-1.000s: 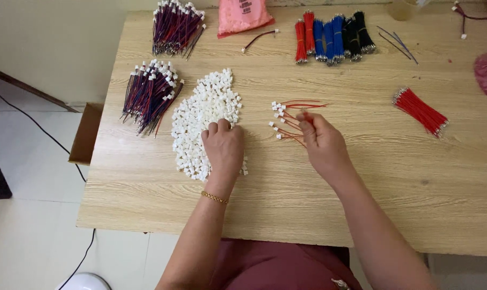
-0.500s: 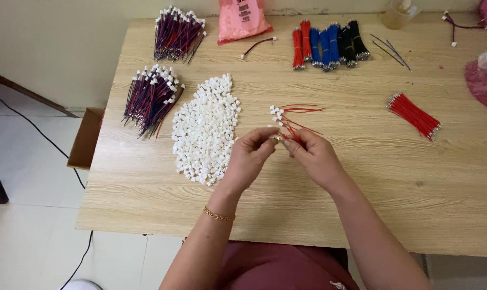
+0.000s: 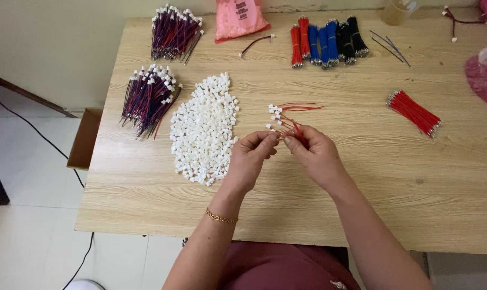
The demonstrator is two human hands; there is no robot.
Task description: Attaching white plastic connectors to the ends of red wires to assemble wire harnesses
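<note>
Left hand: your left hand (image 3: 252, 156) is raised over the table (image 3: 361, 177) near its middle, thumb and forefinger pinched together at the tips. Whatever sits between them is too small to make out.
Right hand: your right hand (image 3: 310, 153) is just beside the left, at its 3 o'clock, fingers curled and pinching the red wires (image 3: 293, 124) close to their near ends.
Red wires: a small fan of them runs from your right fingers toward 11 o'clock, each ending in a little white plug; the far ends lie on the table.
White plugs: a wide heap of white plugs (image 3: 203, 129) lies at 9 o'clock of your left hand, just beside it.
Wired bundles: two bundles of dark wires with white tips, one (image 3: 147, 96) at 10 o'clock of the heap, the other (image 3: 173, 32) at the far edge, at 11 o'clock.
Colour bundles: red, blue and black bundles (image 3: 326, 40) lie side by side at 12 o'clock of your hands, well apart from them.
Red bundle: a loose red bundle (image 3: 414, 111) lies at 2 o'clock of your right hand.
Pink bag: a pink bag (image 3: 240, 16) sits at the far edge, at 12 o'clock of the heap.
</note>
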